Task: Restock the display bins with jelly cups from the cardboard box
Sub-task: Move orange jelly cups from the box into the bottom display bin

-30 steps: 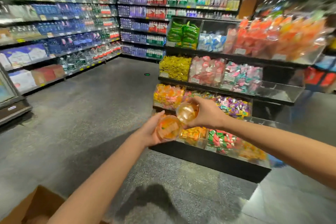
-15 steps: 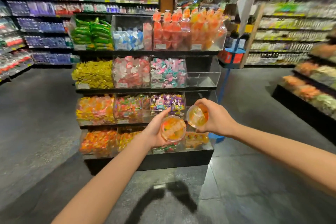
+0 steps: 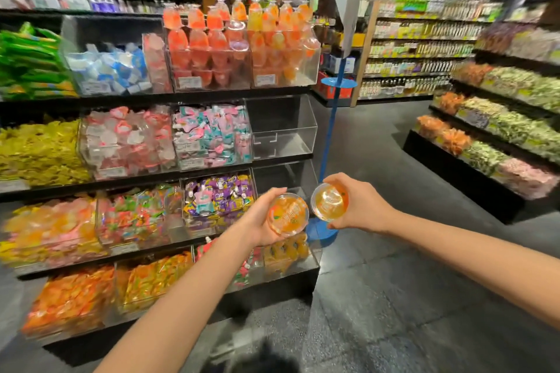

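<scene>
— What has each hand got?

— The left hand (image 3: pixel 263 221) cradles a jelly cup (image 3: pixel 288 214), fingers curled round its side, the printed orange lid turned up toward the camera. The right hand (image 3: pixel 360 206) grips a second jelly cup (image 3: pixel 329 202) the same way, its clear rim tipped to the left. The two cups sit just beside each other, not quite touching.

— And where are they against the display?

— Held out in front of the right end of the candy rack (image 3: pixel 212 94), level with its third shelf, next to a bin of purple-wrapped sweets (image 3: pixel 219 195). Both forearms reach in from the bottom of the view.

— Any jelly cups in the bins already?

— Yes — on the top shelf two clear bins hold them stacked high: the red-orange ones (image 3: pixel 209 48) and, to their right, the yellow-orange ones (image 3: pixel 281 45). Below those, on the second shelf, a clear bin (image 3: pixel 283 127) at the right end shows only its bare walls and floor.

— What else is near?

— A blue pole stand (image 3: pixel 328 142) rises just right of the rack, its round base behind the cups. The floor is dark grey tile (image 3: pixel 394 297), and another rack of bagged goods (image 3: pixel 497 130) stands well apart on the right.
</scene>
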Motion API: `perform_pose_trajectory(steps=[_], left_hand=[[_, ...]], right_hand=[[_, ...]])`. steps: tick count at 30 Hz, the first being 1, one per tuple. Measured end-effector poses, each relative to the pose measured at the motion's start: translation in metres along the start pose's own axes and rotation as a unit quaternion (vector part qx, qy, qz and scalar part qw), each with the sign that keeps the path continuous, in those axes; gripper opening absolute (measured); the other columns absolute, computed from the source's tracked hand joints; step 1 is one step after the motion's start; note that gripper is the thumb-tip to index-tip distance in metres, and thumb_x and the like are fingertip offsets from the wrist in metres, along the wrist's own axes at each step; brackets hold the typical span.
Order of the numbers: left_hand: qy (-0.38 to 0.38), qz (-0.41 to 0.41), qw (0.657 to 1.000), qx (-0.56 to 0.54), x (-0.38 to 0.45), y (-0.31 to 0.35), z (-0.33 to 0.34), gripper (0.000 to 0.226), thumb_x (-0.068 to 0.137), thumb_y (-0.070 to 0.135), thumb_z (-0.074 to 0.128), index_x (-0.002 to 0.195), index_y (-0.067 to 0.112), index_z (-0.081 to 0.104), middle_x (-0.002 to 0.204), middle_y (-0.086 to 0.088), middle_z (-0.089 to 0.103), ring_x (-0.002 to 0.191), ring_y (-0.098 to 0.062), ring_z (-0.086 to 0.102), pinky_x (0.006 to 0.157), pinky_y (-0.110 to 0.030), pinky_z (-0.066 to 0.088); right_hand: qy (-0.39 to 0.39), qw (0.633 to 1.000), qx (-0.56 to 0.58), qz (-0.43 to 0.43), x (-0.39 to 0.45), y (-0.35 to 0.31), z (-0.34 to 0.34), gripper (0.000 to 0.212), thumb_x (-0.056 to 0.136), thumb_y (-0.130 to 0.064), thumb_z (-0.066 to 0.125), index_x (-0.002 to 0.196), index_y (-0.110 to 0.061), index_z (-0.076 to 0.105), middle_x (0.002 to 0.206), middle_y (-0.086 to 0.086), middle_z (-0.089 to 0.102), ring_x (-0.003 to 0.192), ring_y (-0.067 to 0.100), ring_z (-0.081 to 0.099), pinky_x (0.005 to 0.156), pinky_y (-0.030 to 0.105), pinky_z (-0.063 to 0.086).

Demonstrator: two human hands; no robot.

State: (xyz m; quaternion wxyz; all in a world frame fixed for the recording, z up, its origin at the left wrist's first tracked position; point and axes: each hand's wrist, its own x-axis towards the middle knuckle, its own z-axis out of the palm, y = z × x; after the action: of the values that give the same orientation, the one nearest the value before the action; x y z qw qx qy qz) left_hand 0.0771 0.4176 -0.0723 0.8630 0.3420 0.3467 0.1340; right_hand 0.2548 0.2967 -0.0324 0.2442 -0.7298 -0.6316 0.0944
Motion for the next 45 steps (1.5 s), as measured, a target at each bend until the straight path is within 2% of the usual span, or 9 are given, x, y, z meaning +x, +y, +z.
perform_pose_trajectory(steps=[3,6,11,17,22,26,32,39,45], left_hand=[[-0.013,-0.004,1.0,-0.013,0.046,0.019,0.013,0.031,0.087,0.036,0.059,0.098,0.007,0.065,0.1,-0.018,0.068,0.106,-0.034,0.06,0.083,-0.042,0.053],[-0.006,-0.013,0.998,-0.059,0.089,0.028,0.025,0.031,0.089,0.036,0.057,0.097,0.006,0.064,0.1,-0.018,0.066,0.112,-0.035,0.056,0.069,-0.04,0.059],[0.032,-0.02,0.995,-0.092,0.161,0.032,0.039,0.032,0.089,0.038,0.059,0.096,0.007,0.064,0.092,-0.018,0.069,0.096,-0.031,0.061,0.09,-0.042,0.049],[0.076,-0.02,0.993,-0.086,0.236,0.029,0.057,0.033,0.088,0.038,0.059,0.099,0.007,0.063,0.088,-0.017,0.07,0.089,-0.03,0.064,0.073,-0.038,0.056],[0.131,-0.002,0.984,-0.122,0.28,0.014,0.048,0.027,0.088,0.034,0.059,0.088,0.008,0.063,0.074,-0.015,0.07,0.082,-0.029,0.062,0.078,-0.041,0.051],[0.143,0.001,0.981,-0.135,0.319,-0.001,0.015,0.028,0.086,0.034,0.059,0.092,0.007,0.063,0.08,-0.017,0.07,0.085,-0.03,0.062,0.083,-0.041,0.049],[0.144,0.04,0.98,-0.131,0.4,-0.039,-0.054,0.032,0.086,0.035,0.061,0.1,0.007,0.063,0.099,-0.018,0.067,0.096,-0.033,0.062,0.092,-0.046,0.048],[0.115,0.106,0.98,-0.127,0.497,-0.102,-0.136,0.024,0.083,0.035,0.063,0.096,0.016,0.063,0.095,-0.011,0.066,0.088,-0.026,0.064,0.082,-0.042,0.053],[0.122,0.163,0.966,-0.162,0.569,-0.16,-0.199,0.04,0.096,0.047,0.043,0.098,0.014,0.066,0.093,-0.014,0.07,0.089,-0.029,0.064,0.077,-0.044,0.052]], right_hand=[[-0.002,1.0,0.007,0.014,0.032,0.033,-0.011,0.093,0.053,-0.026,0.091,0.132,-0.019,0.044,0.119,-0.002,0.06,0.105,0.015,0.057,0.088,0.028,0.048],[-0.008,0.999,0.026,0.037,0.058,0.068,-0.02,0.083,0.053,-0.024,0.091,0.123,-0.019,0.047,0.112,-0.004,0.06,0.099,0.014,0.057,0.082,0.024,0.048],[-0.038,0.999,0.022,0.03,0.103,0.135,-0.027,0.08,0.052,-0.029,0.09,0.119,-0.023,0.047,0.109,-0.005,0.059,0.098,0.013,0.055,0.081,0.027,0.048],[-0.08,0.997,-0.008,0.003,0.153,0.215,-0.031,0.073,0.055,-0.036,0.089,0.114,-0.028,0.046,0.106,-0.006,0.055,0.097,0.013,0.05,0.074,0.024,0.04],[-0.108,0.993,0.039,0.002,0.189,0.26,-0.009,0.069,0.056,-0.027,0.09,0.107,-0.025,0.044,0.102,-0.004,0.058,0.091,0.018,0.055,0.072,0.02,0.039],[-0.106,0.993,0.048,-0.036,0.212,0.289,0.026,0.069,0.057,-0.023,0.09,0.111,-0.014,0.048,0.099,-0.003,0.057,0.086,0.018,0.055,0.066,0.006,0.036],[-0.117,0.993,0.032,-0.011,0.24,0.337,0.106,0.074,0.057,-0.027,0.089,0.113,-0.029,0.042,0.105,-0.007,0.053,0.095,0.014,0.052,0.072,0.018,0.04],[-0.081,0.994,0.043,-0.058,0.251,0.408,0.226,0.074,0.059,-0.029,0.088,0.118,-0.025,0.043,0.099,-0.009,0.056,0.087,0.01,0.054,0.06,0.003,0.038],[-0.072,0.991,0.049,-0.098,0.259,0.47,0.335,0.071,0.059,-0.029,0.089,0.115,-0.025,0.045,0.102,-0.008,0.058,0.091,0.012,0.057,0.072,0.016,0.04]])
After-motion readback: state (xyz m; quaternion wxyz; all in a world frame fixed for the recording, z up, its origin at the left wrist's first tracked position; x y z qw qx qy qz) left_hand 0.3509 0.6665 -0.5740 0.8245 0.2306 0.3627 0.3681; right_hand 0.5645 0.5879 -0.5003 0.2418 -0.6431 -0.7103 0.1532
